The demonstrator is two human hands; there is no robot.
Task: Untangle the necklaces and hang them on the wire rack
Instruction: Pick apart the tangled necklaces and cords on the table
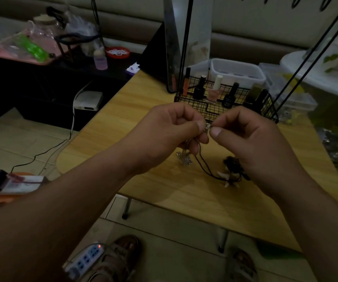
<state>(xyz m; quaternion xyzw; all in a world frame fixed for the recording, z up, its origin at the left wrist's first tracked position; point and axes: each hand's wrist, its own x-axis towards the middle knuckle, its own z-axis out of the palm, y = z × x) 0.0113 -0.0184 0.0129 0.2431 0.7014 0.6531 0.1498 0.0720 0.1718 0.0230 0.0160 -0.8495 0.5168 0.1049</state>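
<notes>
- Left hand (170, 135) and right hand (251, 143) pinch the silver chain (207, 127) at its tangle; tugging apart could tighten or snap it.
- The dangling black cord (202, 165) may snag again.

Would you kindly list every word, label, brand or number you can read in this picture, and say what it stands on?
No text here is legible.
Black nail polish bottle: pale label marks, too blurred to read.
Left sandal: lettering on the strap, too blurred to read.
Right sandal: pale strap marks, too blurred to read.
Power strip: no readable marking.
</notes>
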